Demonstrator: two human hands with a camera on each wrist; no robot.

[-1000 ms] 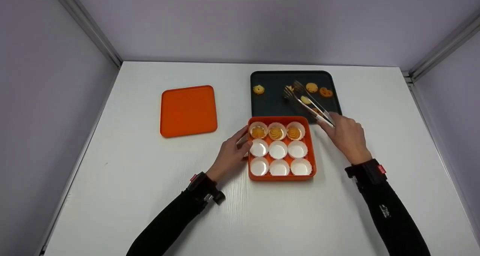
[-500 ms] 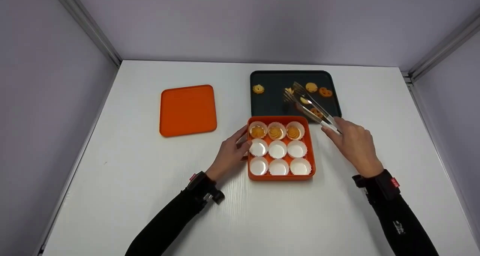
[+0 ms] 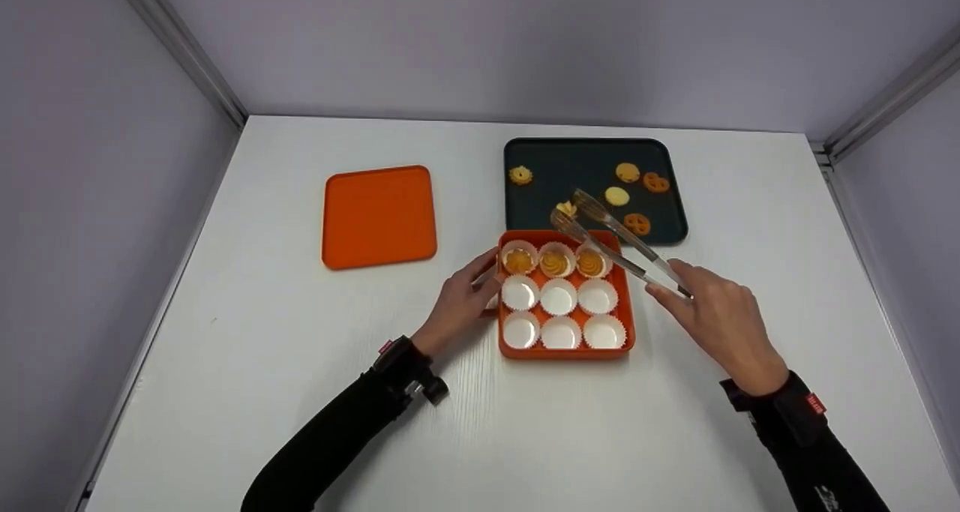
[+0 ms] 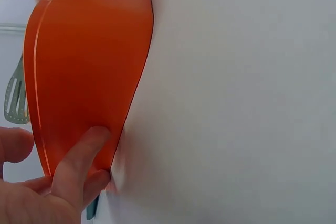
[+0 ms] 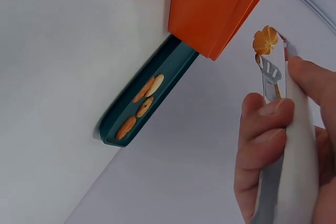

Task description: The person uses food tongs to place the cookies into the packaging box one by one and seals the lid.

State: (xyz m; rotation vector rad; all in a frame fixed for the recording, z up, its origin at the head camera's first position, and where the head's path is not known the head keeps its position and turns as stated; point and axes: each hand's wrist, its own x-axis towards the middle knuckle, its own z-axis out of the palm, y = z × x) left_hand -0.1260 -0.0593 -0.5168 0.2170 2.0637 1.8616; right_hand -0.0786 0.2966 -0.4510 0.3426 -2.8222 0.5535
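Left hand [image 3: 461,302]: holds the near-at-hand side of the orange box [image 3: 566,354], fingers laid against its outer wall, thumb up by the rim.
Right hand [image 3: 724,324]: curled round a pair of tongs [image 3: 637,244], which reach away from it toward the left.
Tong tips: parted by just one thing, a ridged golden cookie [image 5: 265,40] caught between them, past the box's far edge.
Orange box: sits between the two hands, with nine white paper cups [image 3: 559,298] inside in three rows; each cup in the row farthest from the person has a golden swirled cookie [image 3: 555,264].
Dark tray [image 3: 546,154]: lies beyond both hands, just behind the box; pretzels [image 3: 637,223], round cookies [image 3: 628,172] and one flower-shaped cookie [image 3: 520,175] rest on it.
Orange square [image 3: 379,217]: flat, beyond the left hand and off to its left, well apart from the box.
White table [image 3: 585,437]: underneath everything, reaching past either hand.
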